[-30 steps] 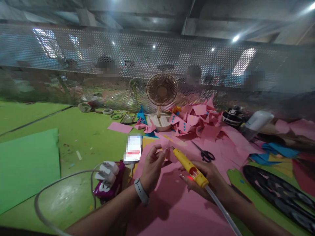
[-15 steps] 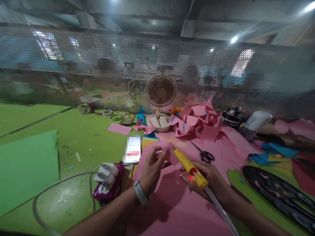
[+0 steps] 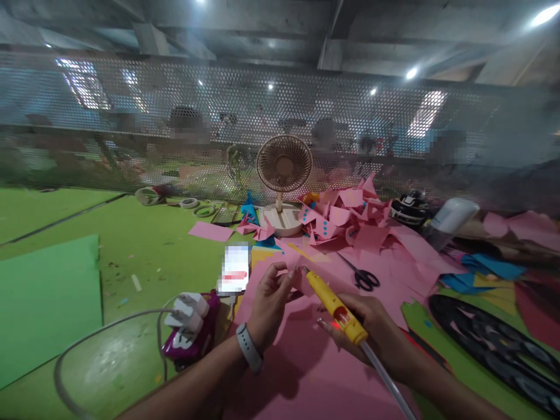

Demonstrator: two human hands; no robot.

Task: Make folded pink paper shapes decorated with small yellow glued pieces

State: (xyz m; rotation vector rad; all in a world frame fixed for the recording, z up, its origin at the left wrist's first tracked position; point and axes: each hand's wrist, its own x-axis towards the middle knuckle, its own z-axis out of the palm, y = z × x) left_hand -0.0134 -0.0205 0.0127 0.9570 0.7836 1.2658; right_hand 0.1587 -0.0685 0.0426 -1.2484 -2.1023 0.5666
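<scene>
My right hand (image 3: 374,324) is wrapped round a yellow hot glue gun (image 3: 329,298), its nozzle pointing up and left. A clear glue stick (image 3: 387,379) runs out of the gun's rear, and a red light glows near my thumb. My left hand (image 3: 271,297), with a pale band on the wrist, is closed in a pinch on a pink paper piece (image 3: 301,283). The nozzle tip is right by those fingertips; whether it touches the paper I cannot tell. Beneath both hands lies a large pink sheet (image 3: 301,391).
A small fan (image 3: 284,164) stands behind, beside a heap of folded pink paper (image 3: 350,213). Scissors (image 3: 366,280) lie right of the gun. Left are a lit phone (image 3: 235,269), a purple power strip (image 3: 188,344) with cable, and a green sheet (image 3: 48,303). A black tray-like piece (image 3: 494,344) sits right.
The view has shifted slightly, so everything sits a little lower and further left. Both hands keep nearly the same pose, with the glue gun's nozzle still at the left fingertips.
</scene>
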